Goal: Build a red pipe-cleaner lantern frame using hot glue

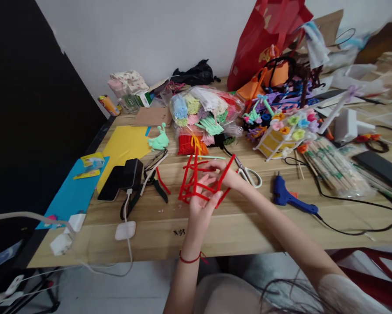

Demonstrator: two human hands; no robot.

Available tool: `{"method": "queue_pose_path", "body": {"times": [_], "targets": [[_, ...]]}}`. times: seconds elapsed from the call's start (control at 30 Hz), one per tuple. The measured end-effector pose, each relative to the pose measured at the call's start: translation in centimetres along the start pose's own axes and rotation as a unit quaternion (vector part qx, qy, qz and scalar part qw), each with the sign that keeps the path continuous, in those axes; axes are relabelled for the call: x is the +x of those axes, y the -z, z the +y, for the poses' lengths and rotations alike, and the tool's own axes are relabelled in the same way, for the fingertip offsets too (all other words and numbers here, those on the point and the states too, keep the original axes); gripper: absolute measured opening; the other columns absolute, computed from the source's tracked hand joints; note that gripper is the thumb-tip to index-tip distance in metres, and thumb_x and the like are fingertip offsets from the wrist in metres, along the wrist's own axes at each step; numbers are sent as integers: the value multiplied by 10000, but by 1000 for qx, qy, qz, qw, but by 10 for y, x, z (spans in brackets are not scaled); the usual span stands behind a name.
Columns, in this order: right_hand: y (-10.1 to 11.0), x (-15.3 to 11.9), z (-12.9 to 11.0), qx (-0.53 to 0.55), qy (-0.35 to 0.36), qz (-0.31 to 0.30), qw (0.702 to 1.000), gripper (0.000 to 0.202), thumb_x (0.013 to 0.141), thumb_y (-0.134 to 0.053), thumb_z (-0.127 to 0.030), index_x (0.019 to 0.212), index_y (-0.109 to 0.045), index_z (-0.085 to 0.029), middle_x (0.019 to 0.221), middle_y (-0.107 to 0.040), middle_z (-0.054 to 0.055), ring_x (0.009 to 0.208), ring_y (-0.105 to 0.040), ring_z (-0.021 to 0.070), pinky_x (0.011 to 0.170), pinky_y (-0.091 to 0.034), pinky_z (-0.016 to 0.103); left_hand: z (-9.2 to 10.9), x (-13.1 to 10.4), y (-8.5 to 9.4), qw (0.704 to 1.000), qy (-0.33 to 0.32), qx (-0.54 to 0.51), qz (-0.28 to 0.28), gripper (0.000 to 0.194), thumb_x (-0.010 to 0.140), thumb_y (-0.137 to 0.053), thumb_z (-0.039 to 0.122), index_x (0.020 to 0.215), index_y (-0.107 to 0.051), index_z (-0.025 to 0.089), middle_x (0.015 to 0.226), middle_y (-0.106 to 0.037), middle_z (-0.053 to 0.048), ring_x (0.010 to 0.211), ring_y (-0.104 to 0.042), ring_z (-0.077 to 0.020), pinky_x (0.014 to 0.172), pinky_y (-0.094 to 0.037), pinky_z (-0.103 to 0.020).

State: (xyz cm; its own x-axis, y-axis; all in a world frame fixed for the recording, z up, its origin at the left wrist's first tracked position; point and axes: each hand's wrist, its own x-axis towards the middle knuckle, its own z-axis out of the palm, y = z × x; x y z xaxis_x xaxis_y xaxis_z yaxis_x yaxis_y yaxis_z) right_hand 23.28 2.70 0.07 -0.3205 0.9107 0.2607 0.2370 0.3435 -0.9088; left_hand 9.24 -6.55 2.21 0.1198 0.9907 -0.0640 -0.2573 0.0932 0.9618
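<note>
A red pipe-cleaner frame (196,179), box-like with open sides and bars sticking upward, is held a little above the wooden table. My left hand (203,201), with a red string bracelet at its wrist, grips the frame's near lower side between thumb and fingers. From the right, my right hand (222,171) reaches in behind a slanting red bar, its fingers closed on the frame's far part. The exact spot of its fingertips is partly hidden by the bars. Close by on the right lie scissors (250,174) with pale handles.
A blue glue gun (286,196) with a black cord lies at right. Pliers (159,189), a black charger (132,173) and a phone (111,183) lie at left. Bagged pipe cleaners (199,109), a green pipe-cleaner figure (159,138) and a flower-filled cart (277,141) stand behind.
</note>
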Motion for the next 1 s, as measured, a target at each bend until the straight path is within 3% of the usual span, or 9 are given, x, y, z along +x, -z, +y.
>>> {"method": "queue_pose_path", "body": {"times": [0.13, 0.27, 0.37, 0.53, 0.63, 0.8, 0.9, 0.97, 1.0], "targets": [[3, -35, -20, 85, -52, 7, 995, 210, 779, -681, -366, 874, -686, -178, 793, -714, 40, 665, -665, 162, 607, -529, 286, 9, -17, 15, 997, -13, 28, -65, 563, 768, -703, 229, 1294, -503, 238, 1050, -659, -67, 817, -642, -132, 709, -542, -239], [-5, -64, -42, 265, -154, 43, 951, 262, 634, -819, -284, 845, -687, -200, 771, -716, -1, 665, -664, 130, 649, -543, 262, 17, -23, 27, 999, -42, -9, -32, 512, 691, -757, 169, 1170, -582, 215, 839, -623, 16, 750, -618, -93, 765, -537, -238], [-16, -79, -58, 322, -179, 82, 926, 243, 629, -827, -245, 829, -694, -210, 805, -727, -4, 716, -677, 121, 714, -550, 252, 22, -24, 33, 999, -36, -13, -29, 564, 622, -800, 123, 1138, -594, 215, 738, -565, 61, 738, -627, -94, 816, -541, -268], [-31, -96, -77, 358, -188, 121, 907, 202, 683, -799, -247, 859, -704, -218, 876, -739, 7, 822, -692, 136, 810, -546, 279, 28, -30, 40, 998, -3, 31, -59, 600, 521, -853, 107, 1047, -579, 195, 780, -591, 38, 851, -666, -166, 800, -557, -293], [-35, -102, -81, 356, -178, 149, 905, 190, 701, -789, -255, 867, -703, -222, 883, -738, 12, 835, -686, 138, 817, -542, 280, 27, -35, 42, 996, 6, 84, -16, 553, 529, -861, 154, 944, -499, 200, 829, -613, 21, 838, -667, -162, 768, -560, -287], [-39, -107, -78, 352, -155, 176, 906, 196, 729, -774, -287, 894, -682, -232, 902, -734, 18, 855, -679, 144, 834, -531, 286, 13, -41, 49, 987, -58, 147, 30, 724, 578, -854, 283, 1063, -317, 271, 1084, -571, -39, 802, -664, -154, 726, -572, -333], [-41, -108, -70, 335, -159, 176, 912, 194, 735, -769, -324, 876, -676, -229, 911, -738, 26, 884, -683, 158, 869, -525, 305, 14, -42, 50, 944, -167, 268, 98, 748, 666, -797, 372, 1227, -315, 265, 1311, -431, -144, 1038, -601, -227, 840, -540, -415], [-43, -110, -65, 326, -170, 178, 913, 203, 726, -773, -353, 852, -677, -227, 896, -742, 30, 885, -690, 171, 880, -527, 322, 22, -41, 48, 879, -244, 394, 111, 679, 721, -762, 346, 1280, -390, 247, 1402, -367, -161, 1202, -490, -274, 979, -451, -481], [-44, -110, -63, 324, -174, 181, 912, 211, 719, -775, -365, 846, -679, -226, 889, -743, 31, 881, -693, 176, 879, -530, 328, 26, -40, 46, 845, -273, 452, 90, 584, 751, -742, 309, 1258, -458, 246, 1404, -397, -141, 1239, -452, -279, 1028, -401, -494]]}}
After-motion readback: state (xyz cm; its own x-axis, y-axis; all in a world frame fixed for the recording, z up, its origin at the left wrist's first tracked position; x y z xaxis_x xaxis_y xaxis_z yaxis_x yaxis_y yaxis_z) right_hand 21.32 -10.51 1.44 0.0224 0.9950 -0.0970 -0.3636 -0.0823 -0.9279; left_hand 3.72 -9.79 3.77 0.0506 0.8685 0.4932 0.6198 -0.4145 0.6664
